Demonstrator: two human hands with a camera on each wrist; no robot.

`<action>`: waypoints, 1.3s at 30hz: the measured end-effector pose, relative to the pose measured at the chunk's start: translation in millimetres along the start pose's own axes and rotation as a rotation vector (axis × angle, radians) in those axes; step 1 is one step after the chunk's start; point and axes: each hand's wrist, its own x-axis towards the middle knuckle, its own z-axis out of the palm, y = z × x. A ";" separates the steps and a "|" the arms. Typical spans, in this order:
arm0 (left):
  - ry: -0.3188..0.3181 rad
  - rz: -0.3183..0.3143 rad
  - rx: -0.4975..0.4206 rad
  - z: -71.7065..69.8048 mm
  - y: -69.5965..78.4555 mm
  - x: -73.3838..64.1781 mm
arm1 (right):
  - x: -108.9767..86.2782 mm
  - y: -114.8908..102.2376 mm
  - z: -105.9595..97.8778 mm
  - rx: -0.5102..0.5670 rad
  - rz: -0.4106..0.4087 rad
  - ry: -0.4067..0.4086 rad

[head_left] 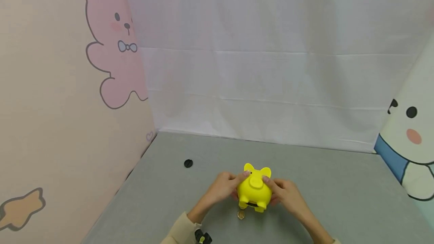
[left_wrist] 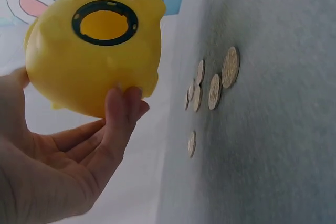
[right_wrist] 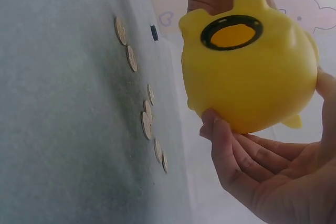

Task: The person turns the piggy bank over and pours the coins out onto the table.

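Both hands hold a yellow piggy bank (head_left: pixel 255 192) above the table, its snout toward me. My left hand (head_left: pixel 222 188) grips one side with the thumb by an eye, and my right hand (head_left: pixel 286 194) grips the other side with the thumb near the snout. In the left wrist view the underside of the piggy bank (left_wrist: pixel 94 64) shows a round opening with a black rim (left_wrist: pixel 79 24), uncovered. Several gold coins (right_wrist: pixel 146 125) lie on the table beneath it; in the head view one coin (head_left: pixel 241 214) shows and the rest are hidden behind the bank.
A round black plug (head_left: pixel 188 163) lies on the grey table (head_left: pixel 325 183), back and left of the hands. White cloth (head_left: pixel 257 67) hangs behind the table. Walls with cartoon animals (head_left: pixel 115 48) stand at the left and right.
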 end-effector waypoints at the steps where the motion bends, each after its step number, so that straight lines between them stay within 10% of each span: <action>1: -0.014 0.013 0.001 -1.2 -1.2 0.1 | 0.1 0.1 -0.2 -0.004 -0.011 0.003; 12: -0.115 0.203 0.053 -15.4 -11.9 -8.4 | -3.9 10.4 -7.7 -0.065 -0.357 -0.064; 22: 0.019 0.582 0.075 -14.4 -14.2 -9.2 | -2.1 16.6 1.9 -0.304 -0.847 0.241; 35: -0.011 0.513 0.090 -14.2 -15.8 -7.0 | -1.8 19.2 0.9 -0.271 -0.716 0.200; 39: -0.018 0.386 0.124 -14.6 -11.8 -7.5 | -4.3 14.8 1.4 -0.186 -0.527 0.134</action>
